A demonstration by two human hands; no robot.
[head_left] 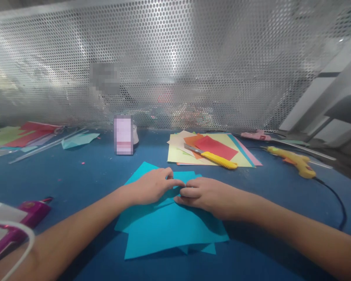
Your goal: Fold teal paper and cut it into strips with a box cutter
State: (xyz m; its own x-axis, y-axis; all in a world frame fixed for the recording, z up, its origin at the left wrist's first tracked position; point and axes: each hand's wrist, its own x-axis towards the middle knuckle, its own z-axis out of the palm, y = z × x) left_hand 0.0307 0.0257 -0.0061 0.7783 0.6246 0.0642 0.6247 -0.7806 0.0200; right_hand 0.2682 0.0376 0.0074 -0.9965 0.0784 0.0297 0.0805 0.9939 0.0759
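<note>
Several overlapping sheets of bright blue paper [175, 230] lie at the front middle of the dark blue table. My left hand [153, 185] rests over their upper left part, its fingers bent round and its thumb and index finger pressed at the paper. From the right comes my right hand [206, 195], fingers curled down on the paper, the fingertips almost touching those of my left hand. Both hands are closed at a small piece of the blue paper between them, which the fingers partly hide.
Behind the blue paper, a yellow cutter [219, 160] lies on coloured sheets [178, 154]. A yellow glue gun [294, 160] with a black cord is at the right. A phone [123, 136] stands behind; a magenta device [32, 214] lies left, below a perforated metal panel [175, 58].
</note>
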